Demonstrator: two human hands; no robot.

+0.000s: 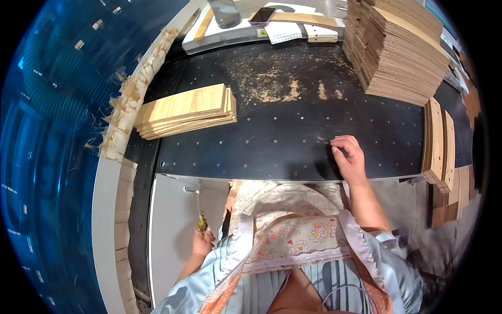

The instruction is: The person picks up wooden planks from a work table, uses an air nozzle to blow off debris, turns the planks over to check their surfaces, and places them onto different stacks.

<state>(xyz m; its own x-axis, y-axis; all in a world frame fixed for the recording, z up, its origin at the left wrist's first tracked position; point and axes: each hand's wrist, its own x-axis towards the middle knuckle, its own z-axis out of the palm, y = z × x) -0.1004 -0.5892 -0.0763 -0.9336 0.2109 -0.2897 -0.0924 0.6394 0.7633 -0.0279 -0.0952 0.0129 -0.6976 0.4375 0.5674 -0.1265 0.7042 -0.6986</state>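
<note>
My left hand (203, 243) is low beside the white cabinet panel, its fingers wrapped round a yellow-green tool (202, 224) with a thin pale stem, which looks like an air blow gun. Over the near edge of the black worktable (251, 152), my right hand (350, 157) is loosely curled with its fingers together, and nothing shows in it. Pale sawdust (272, 91) is scattered on the table beyond. At the left lies a short, slightly fanned stack of light wooden boards (183, 107).
A tall stack of brown boards (402, 57) stands at the back right, with drilled wooden strips (438, 141) nearer. A white ledge (219, 43) at the back carries a phone (262, 15) and a clear container (225, 13). Frayed padding (133, 94) runs along the left, beside blue sheeting (57, 131).
</note>
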